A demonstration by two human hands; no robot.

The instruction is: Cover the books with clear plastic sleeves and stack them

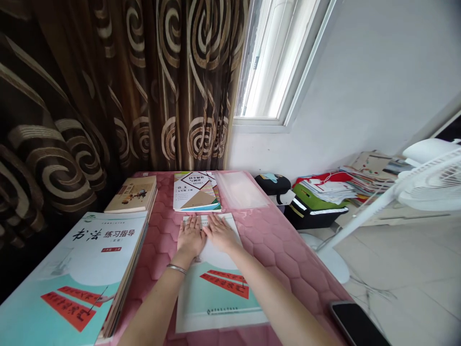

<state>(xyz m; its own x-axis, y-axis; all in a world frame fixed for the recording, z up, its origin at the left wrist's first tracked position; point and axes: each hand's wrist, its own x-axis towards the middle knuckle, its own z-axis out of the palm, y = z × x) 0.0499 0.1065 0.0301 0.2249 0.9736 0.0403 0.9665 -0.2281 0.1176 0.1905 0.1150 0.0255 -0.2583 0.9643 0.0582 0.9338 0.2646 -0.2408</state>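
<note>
A white and teal calligraphy workbook (223,315) with red banners on its cover lies flat on the pink padded table cover (284,259). My left hand (192,235) rests palm down on its upper part, fingers stretched out towards the far edge. Beside it, my right hand (220,232) lies flat on the same book, fingers also extended, and the two thumbs are close together. The hands hide part of the title. The book's margins look milky, as if under a translucent cover. A matching workbook (68,262) tops the stack on the left.
Smaller books (131,194) sit behind the left stack. Further back lie several textbooks (196,192) and a sheaf of clear plastic covers (242,190). A phone (356,322) is at the right edge. A white fan (432,178) and a bag with papers (320,194) stand beyond.
</note>
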